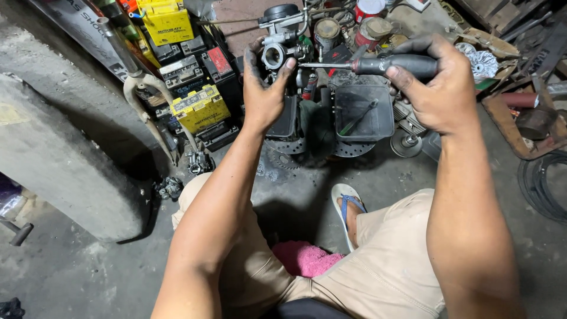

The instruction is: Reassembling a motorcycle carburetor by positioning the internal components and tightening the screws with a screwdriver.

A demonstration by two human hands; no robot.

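Observation:
My left hand (264, 93) grips a small metal carburetor (277, 50) and holds it up in front of me, its round bore facing the camera. My right hand (436, 82) is wrapped around the dark handle of a screwdriver (390, 64). The shaft points left, and its tip touches the right side of the carburetor. Both hands are smeared with grease. Below them on the floor lies a dark square plastic tray (363, 112) with a thin tool in it.
Yellow and black batteries (199, 106) are stacked at the back left beside a bent metal fork tube (139, 88). Brake discs (348, 147), cans (326, 32) and scrap parts crowd the floor ahead. A concrete block (53, 147) stands left. Coiled cable (540, 186) lies right. A pink cloth (304, 257) sits between my knees.

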